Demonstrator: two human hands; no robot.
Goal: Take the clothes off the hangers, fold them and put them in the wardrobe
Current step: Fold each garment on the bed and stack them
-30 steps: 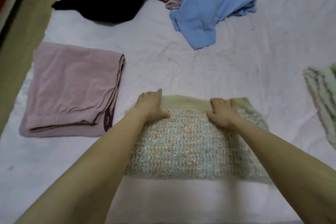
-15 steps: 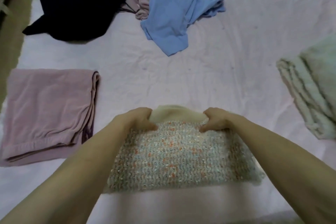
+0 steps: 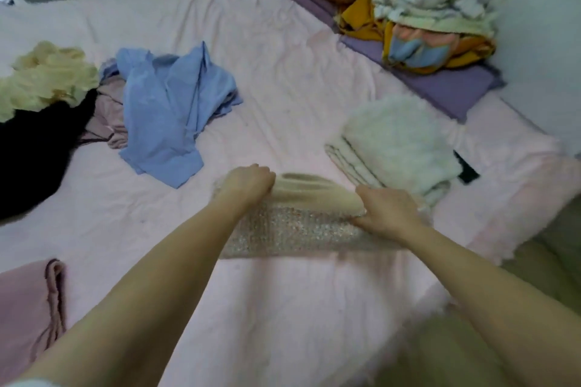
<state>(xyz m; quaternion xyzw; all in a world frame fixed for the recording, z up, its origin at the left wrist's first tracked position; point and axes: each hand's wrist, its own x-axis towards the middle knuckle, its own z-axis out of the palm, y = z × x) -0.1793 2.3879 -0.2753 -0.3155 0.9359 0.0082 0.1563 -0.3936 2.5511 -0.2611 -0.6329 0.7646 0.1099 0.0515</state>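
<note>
Two forearms, bare from wrist to past the elbow | left hand and right hand ungloved; no rings, watch or bracelet seen | edge of pale whitish sleeve at left upper arm, bottom-left corner, blurred

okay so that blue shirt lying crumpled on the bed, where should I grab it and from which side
Judging by its pose, grip the blue shirt at its upper crumpled ridge, coming from above on its right side. That part stands in raised folds, easy to pinch, and open pink sheet lies there. Its left edge overlaps a mauve garment, so a grip there might catch both.
</note>
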